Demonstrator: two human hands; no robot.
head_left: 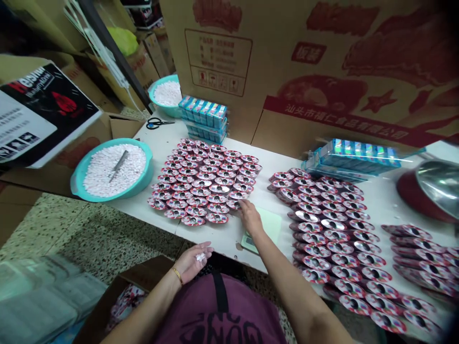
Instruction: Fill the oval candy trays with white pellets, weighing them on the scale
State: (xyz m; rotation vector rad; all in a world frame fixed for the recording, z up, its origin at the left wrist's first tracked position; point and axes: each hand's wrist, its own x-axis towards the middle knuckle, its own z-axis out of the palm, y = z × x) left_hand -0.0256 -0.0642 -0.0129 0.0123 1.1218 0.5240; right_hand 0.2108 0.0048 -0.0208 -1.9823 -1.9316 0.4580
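My left hand (193, 262) is turned palm up by the table's front edge, with a few small white pellets (201, 257) in its cupped palm. A gold-coloured bracelet is on that wrist. Over the table, my right hand (251, 219) has its fingers drawn together at the near right corner of a block of red-and-white pouches (206, 183). Whether those fingers grip a pouch or a pellet is hidden. The pouches stand packed in rows, showing oval tops with dark middles. Beneath my right forearm lies a pale green scale (270, 225).
Left, a turquoise basin (145, 179) of white pellets holds a metal scoop-like tool (119, 165). Behind are scissors (158, 123), a second basin (152, 91) and blue wrapped packs (204, 114). More pouches (333, 234) and a metal bowl (416, 191) stand right. A large carton (258, 57) backs the table.
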